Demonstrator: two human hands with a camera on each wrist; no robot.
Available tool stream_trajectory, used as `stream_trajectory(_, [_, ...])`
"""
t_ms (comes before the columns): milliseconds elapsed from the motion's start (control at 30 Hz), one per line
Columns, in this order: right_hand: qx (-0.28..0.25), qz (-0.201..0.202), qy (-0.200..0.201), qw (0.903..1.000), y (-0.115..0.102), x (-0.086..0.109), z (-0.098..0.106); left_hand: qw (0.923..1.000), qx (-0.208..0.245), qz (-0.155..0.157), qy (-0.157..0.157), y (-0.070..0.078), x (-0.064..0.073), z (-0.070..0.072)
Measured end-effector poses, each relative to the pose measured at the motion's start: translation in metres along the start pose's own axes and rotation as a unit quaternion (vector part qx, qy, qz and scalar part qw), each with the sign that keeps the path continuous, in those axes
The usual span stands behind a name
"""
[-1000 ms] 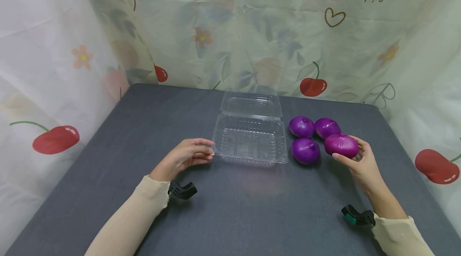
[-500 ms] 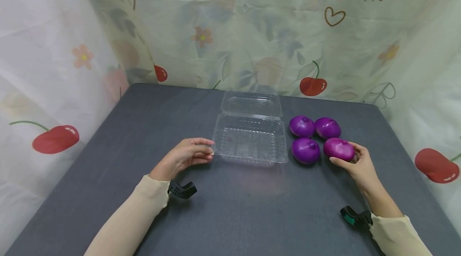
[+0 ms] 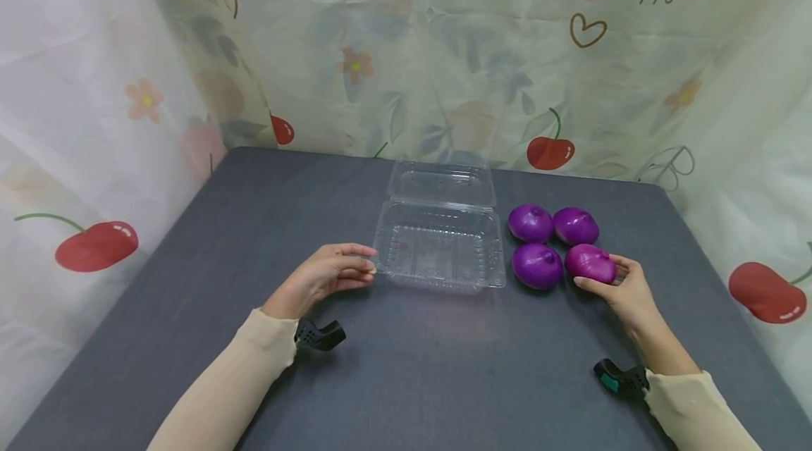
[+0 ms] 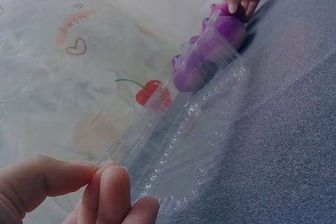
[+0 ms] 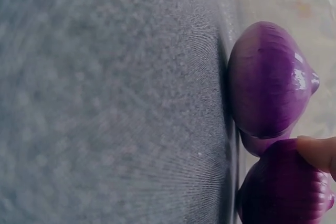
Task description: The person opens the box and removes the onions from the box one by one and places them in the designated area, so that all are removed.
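Observation:
Thumb and fingers of my left hand (image 3: 326,275) pinch the near left rim of a clear plastic clamshell container (image 3: 440,282); the left wrist view shows the pinch on the rim (image 4: 113,153) closely. Its lid (image 3: 442,183) lies folded back behind the base. My right hand (image 3: 624,292) grips a pinkish-purple onion (image 3: 590,262), thumb at its near side and fingers behind it. That onion sits beside a darker purple onion (image 3: 537,266), close to the table in the right wrist view. Two more purple onions, one on the left (image 3: 531,223) and one on the right (image 3: 576,226), lie just behind.
A dark grey table (image 3: 406,373) carries everything. Patterned curtains (image 3: 444,49) hang behind it and along both sides. The onions stand close to the container's right side. Black cameras sit at the left wrist (image 3: 321,335) and right wrist (image 3: 618,379).
My right hand has moved slightly left and down with the pinkish onion, bringing it beside the front onion. The onion has tilted in the grip. My left hand and the container have stayed put.

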State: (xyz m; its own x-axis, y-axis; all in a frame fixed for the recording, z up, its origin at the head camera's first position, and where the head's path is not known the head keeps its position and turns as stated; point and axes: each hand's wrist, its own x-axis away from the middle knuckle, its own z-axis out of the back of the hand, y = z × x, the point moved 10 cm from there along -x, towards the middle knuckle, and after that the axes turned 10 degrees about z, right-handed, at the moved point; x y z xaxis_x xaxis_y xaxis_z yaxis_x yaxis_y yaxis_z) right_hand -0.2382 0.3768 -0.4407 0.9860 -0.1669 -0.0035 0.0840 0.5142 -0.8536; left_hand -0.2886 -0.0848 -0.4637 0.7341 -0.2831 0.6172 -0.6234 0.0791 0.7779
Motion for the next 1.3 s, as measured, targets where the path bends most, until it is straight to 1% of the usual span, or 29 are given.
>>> stream_trajectory(300, [0.025,0.004,0.001,0.9997,0.002,-0.0043,0.0005,1.0,0.0,-0.001,-0.007,-0.0006,0.0006,0.0001])
stream_trajectory(567, [0.021,0.012,-0.006,0.9997,0.0015,-0.0059,-0.0018,1.0,0.005,0.001,-0.002,-0.0007,0.0011,0.0005])
stream_trajectory(933, [0.025,0.015,-0.021,0.9994,0.0019,-0.0075,-0.0047,0.9999,0.004,-0.003,-0.009,-0.0001,0.0012,-0.0006])
stream_trajectory(1300, [0.03,0.006,-0.036,0.9989,-0.0013,-0.008,-0.0067,0.9999,0.002,-0.005,-0.013,-0.0001,0.0011,-0.0006])
